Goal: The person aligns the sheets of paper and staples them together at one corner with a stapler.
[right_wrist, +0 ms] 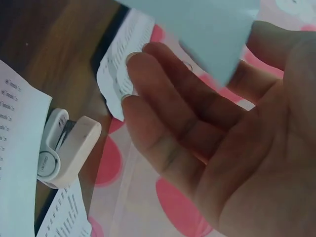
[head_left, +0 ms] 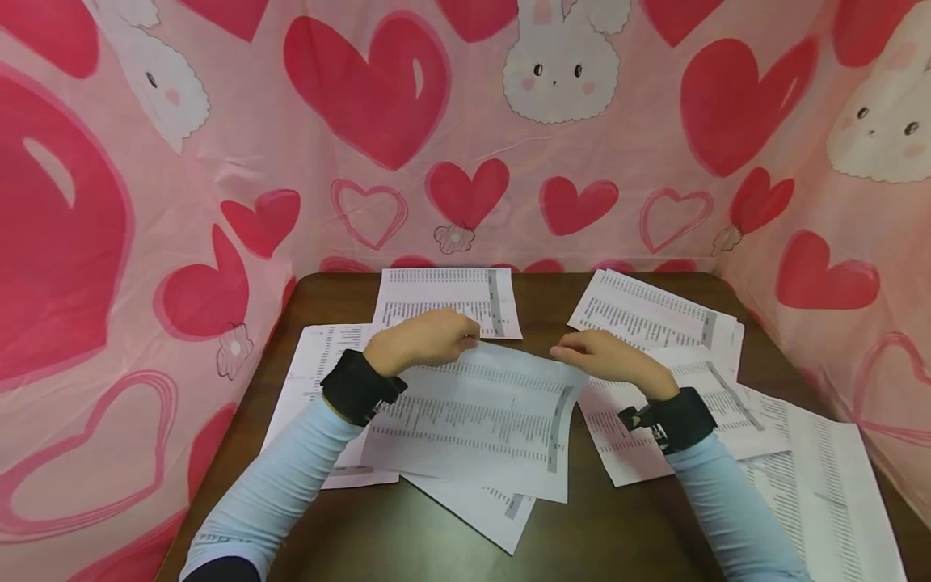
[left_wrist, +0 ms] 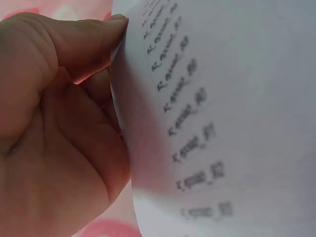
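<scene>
As my left hand [head_left: 427,336] pinches the printed sheet [head_left: 473,420], I can't tell remotely if my right hand [head_left: 609,356], by its corner, grips; uneven pulling could crease it.

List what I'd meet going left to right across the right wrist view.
Left-edge printed sheet, white stapler, upper printed sheet at the table's edge, right grip.
</scene>
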`<state>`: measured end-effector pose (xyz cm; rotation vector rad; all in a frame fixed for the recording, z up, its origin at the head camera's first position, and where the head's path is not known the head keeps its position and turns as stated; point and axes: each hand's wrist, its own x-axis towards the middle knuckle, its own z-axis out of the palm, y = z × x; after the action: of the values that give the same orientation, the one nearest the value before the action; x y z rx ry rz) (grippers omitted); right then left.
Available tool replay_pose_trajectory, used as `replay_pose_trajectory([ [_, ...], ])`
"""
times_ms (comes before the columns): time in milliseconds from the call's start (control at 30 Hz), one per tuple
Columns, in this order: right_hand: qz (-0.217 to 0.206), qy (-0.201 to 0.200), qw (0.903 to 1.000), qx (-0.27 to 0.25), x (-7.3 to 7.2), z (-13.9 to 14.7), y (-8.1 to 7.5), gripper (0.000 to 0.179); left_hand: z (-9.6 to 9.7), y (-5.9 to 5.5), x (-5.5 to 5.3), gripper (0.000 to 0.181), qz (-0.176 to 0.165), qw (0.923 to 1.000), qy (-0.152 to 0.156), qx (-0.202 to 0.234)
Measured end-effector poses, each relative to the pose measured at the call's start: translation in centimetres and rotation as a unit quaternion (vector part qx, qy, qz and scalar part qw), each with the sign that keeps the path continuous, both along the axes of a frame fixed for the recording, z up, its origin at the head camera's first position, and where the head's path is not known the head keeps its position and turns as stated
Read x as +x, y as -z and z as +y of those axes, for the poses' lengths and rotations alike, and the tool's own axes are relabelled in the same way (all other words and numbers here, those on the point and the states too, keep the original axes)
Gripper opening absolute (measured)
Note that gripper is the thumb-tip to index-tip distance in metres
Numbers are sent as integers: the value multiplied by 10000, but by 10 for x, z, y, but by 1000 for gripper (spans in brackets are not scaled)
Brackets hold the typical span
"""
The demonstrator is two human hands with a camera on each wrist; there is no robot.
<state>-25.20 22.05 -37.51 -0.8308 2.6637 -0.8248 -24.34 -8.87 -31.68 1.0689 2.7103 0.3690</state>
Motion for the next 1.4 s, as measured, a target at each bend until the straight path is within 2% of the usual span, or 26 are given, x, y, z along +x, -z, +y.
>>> replay_pose_trajectory([
  [133,-221,302,9978,-550,-4,9,-3,25,-12,-7,-2,15,135,9996,-65,224],
  [300,-399,739,9891,-1206,-2,26,-9,35,-18,-8,-4,13,420,9973,-68,591],
  [433,-296,896,9852,-1434,-6,36,-11,38,-25,-11,-5,13,708,9931,-384,851],
  [533,-393,1008,9812,-1600,-11,39,-9,38,-32,-15,-6,13,961,9863,-719,1135],
  [733,-755,1121,9712,-1964,-20,39,-1,36,-44,-22,-8,18,1261,9643,-1562,1726],
  [867,-938,1090,9610,-2361,-25,35,2,38,-53,-25,-8,22,1286,9455,-2109,2120],
  [1000,-1189,1059,9486,-2736,-27,27,5,37,-57,-26,-7,24,1257,9258,-2505,2537],
  [1100,-1305,1014,9384,-3033,-27,19,5,32,-59,-25,-6,26,1259,9114,-2706,2834],
  [1200,-1440,1007,9211,-3475,-26,8,3,27,-60,-23,-6,26,1345,9000,-2814,3045],
  [1300,-1556,980,9029,-3885,-24,-4,-2,22,-61,-20,-7,25,1422,8905,-2893,3212],
  [1400,-1635,880,8928,-4103,-22,-13,-6,17,-61,-19,-6,24,1402,8830,-2952,3368],
])
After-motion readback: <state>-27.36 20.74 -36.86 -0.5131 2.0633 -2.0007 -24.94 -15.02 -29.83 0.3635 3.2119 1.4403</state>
